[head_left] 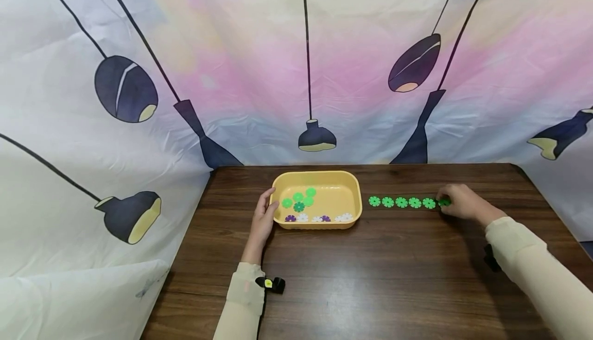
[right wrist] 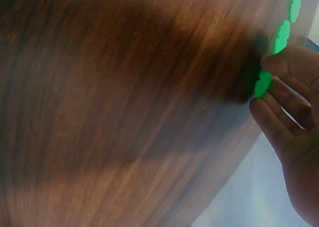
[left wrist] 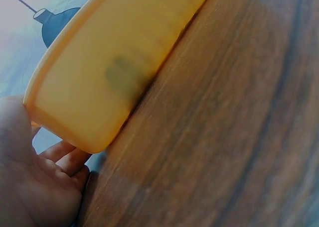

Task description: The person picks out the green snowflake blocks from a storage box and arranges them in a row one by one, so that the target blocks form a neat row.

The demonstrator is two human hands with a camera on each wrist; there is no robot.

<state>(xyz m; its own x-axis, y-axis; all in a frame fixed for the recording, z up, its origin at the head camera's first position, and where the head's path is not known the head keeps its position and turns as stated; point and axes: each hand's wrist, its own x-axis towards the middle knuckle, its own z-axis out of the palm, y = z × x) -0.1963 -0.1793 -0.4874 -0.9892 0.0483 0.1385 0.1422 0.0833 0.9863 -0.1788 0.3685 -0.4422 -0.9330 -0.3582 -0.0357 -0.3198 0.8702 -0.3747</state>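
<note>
A yellow plastic tray (head_left: 335, 193) sits on the table, with my left hand (head_left: 261, 221) gripping its left end. In the left wrist view, the thumb lies at the rim and the fingers go around the outside of the tray wall (left wrist: 84, 92). To the right, my right hand (head_left: 465, 203) pinches a green snowflake disc (right wrist: 263, 83) at the right end of a row. That row of several flat green snowflake discs (head_left: 401, 202) runs rightward from beside the tray. The hand partly hides the pinched disc.
Inside the tray lie several light green discs (head_left: 298, 196), a darker green disc (head_left: 298, 207), purple discs (head_left: 290, 218) and white discs (head_left: 344, 217). The brown wooden table (head_left: 370, 278) ends at the back against a printed curtain (head_left: 259, 72).
</note>
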